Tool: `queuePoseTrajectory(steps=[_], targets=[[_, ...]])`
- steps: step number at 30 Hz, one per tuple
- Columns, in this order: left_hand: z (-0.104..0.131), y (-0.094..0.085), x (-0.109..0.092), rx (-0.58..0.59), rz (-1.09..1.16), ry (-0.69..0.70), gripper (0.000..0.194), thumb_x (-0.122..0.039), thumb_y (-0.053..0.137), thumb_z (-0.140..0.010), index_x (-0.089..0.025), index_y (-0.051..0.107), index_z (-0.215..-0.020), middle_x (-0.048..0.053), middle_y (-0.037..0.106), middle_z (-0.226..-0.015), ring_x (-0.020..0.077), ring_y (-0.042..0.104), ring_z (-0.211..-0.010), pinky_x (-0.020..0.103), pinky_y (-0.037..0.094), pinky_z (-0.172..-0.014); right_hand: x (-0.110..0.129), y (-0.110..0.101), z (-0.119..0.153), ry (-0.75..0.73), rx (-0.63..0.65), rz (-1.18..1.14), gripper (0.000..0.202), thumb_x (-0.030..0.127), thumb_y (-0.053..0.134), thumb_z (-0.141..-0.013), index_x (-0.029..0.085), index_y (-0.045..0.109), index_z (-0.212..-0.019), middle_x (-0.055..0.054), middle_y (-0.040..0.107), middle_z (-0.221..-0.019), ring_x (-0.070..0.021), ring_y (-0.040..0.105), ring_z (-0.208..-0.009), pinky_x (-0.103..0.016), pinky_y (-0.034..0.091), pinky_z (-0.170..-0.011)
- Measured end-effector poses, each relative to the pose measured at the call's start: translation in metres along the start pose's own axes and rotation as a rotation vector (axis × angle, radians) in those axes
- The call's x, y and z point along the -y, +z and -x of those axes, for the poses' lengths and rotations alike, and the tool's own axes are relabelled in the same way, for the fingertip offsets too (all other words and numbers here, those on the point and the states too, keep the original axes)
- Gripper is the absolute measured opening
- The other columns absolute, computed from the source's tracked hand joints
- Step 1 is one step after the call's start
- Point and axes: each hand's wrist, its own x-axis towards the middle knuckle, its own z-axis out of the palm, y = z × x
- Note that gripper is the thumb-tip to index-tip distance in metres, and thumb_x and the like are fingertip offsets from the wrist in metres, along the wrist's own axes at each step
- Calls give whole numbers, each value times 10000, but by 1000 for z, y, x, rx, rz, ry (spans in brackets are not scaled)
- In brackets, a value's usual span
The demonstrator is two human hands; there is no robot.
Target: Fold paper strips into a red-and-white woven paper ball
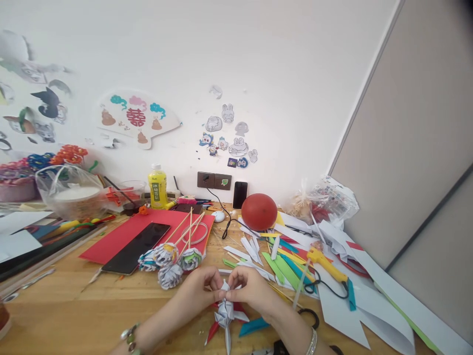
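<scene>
Both of my hands meet at the near middle of the wooden table. My left hand [205, 286] and my right hand [247, 288] each pinch the top of a white folded-paper piece [225, 313] between thumb and fingers. Its pleated body hangs below the fingertips and narrows to a point at the bottom. Red folded strips [212, 333] lie beside it, and a blue paper strip [254, 326] is near my right wrist. Part of the white piece is hidden behind my fingers. Several paper flowers [170, 274] on wooden sticks lie beyond my left hand.
A yellow glue gun [327, 264] with a cord lies at right among cut paper strips [283, 268]. Behind are a red balloon [259, 212], a phone [240, 195] and a yellow bottle [157, 187]. A black slab [136, 249] rests on red paper [111, 241]. Scissor handles [314, 315] show near my right forearm.
</scene>
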Motion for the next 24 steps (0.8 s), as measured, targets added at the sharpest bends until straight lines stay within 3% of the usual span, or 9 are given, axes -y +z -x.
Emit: queuePoseTrajectory(steps=[4,9,15,24], targets=[[0,-1,1,-21,-21,22,145,-232,603,-599,-182,469,-577,-66,505,-545,113,479,-539,213,369,-499,-5,1,-3,6,-54,7,208,171,725,-509,168,537,-597,43,538,-598,-98,463,-544,-213,364,-518],[-3,-4,3,49,3,21,101,-212,569,-585,-174,514,-661,-51,545,-616,125,518,-599,223,404,-550,-9,0,-3,-27,-124,43,172,141,691,-556,164,530,-609,43,517,-611,-99,452,-563,-209,357,-525],[-1,-1,1,-7,-74,-14,66,-171,541,-550,-167,511,-608,-57,519,-560,123,486,-544,227,371,-521,4,-6,5,-45,73,142,162,115,648,-622,173,577,-755,33,566,-713,-117,519,-660,-213,397,-595],[5,3,-4,-126,-233,15,60,-128,519,-569,-181,497,-588,-30,548,-585,150,522,-587,229,372,-535,12,3,6,-75,-94,337,132,105,680,-588,167,564,-599,33,573,-629,-128,529,-629,-218,400,-586]])
